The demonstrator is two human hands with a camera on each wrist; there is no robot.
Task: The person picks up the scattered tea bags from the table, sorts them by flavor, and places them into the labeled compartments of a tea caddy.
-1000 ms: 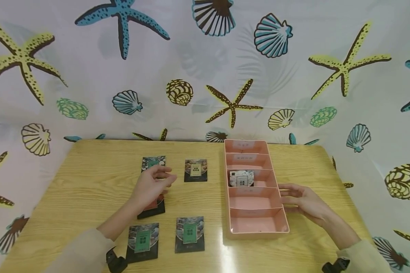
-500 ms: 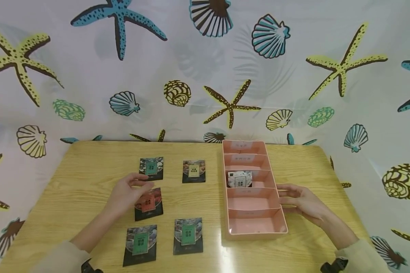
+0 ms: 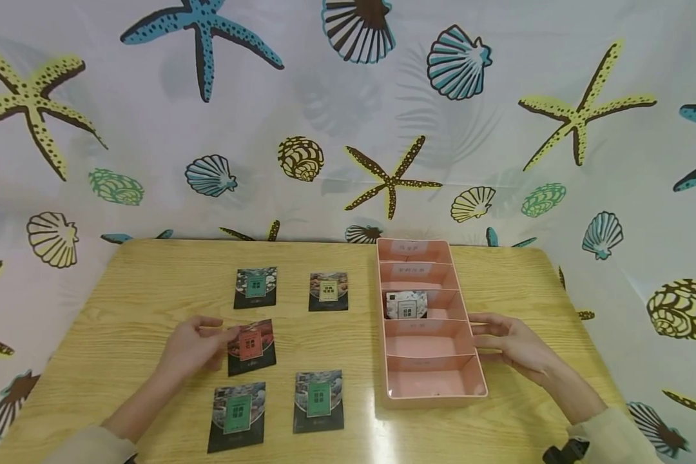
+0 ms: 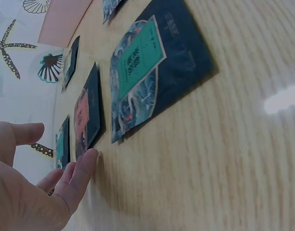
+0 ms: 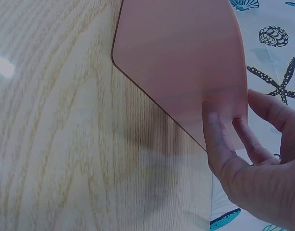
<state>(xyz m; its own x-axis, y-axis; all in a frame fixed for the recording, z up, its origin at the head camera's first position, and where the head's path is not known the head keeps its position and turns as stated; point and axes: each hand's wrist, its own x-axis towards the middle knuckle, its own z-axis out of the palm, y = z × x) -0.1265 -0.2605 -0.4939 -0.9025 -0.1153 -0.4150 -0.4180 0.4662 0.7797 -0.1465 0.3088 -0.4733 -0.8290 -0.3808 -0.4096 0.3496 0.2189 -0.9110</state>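
A flat dark tea packet with a red label (image 3: 252, 347) lies on the table at centre left. My left hand (image 3: 191, 348) is at its left edge; in the left wrist view the thumb stands apart and the fingertips (image 4: 90, 155) are right at the packet's near edge. My right hand (image 3: 513, 345) rests against the right side of a pink divided box (image 3: 437, 403). In the right wrist view, straight fingers (image 5: 212, 118) touch its outer wall, the thumb beside the rim. A white tea packet (image 3: 407, 308) sits in the box's middle compartment.
Around the red-labelled packet lie a green-labelled one (image 3: 255, 298) at the back, a yellow-labelled one (image 3: 328, 300) nearer the box, and two more green-labelled ones, front left (image 3: 236, 425) and front centre (image 3: 318, 419). A shell-patterned cloth (image 3: 243, 116) hangs behind the table (image 3: 151, 290).
My left hand has moved left and toward me, from over the back-left packets to the left edge of the red-labelled packet. My right hand has stayed at the box.
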